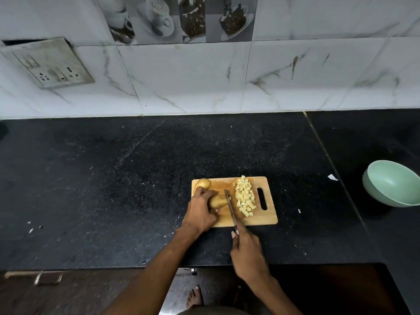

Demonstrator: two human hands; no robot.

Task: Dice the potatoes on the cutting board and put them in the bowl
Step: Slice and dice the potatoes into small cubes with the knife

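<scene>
Nearest the lens, at six o'clock, a bare foot [194, 296] stood on the floor below the counter edge, with the person's two forearms reaching up from there. Just above, the right hand [248, 253] was curled round the handle of a kitchen knife [230, 206], whose blade pointed toward twelve o'clock and rested against the right end of a whole unpeeled potato [218, 201]. That potato lay on the wooden cutting board [270, 218], gripped from the nine o'clock side by the left hand [201, 211], its fingers arched over the top and the thumb tucked under the near side. A second whole potato [203, 183] sat at the board's eleven o'clock corner, touching the knuckles. At three o'clock from the blade, a pile of diced potato cubes [245, 196] lay heaped beside the board's handle slot. Well apart, at three o'clock on the black granite counter [113, 189], a pale green bowl [391, 186] stood tilted, nothing visible inside it. Small white scraps [332, 177] lay between board and bowl.
</scene>
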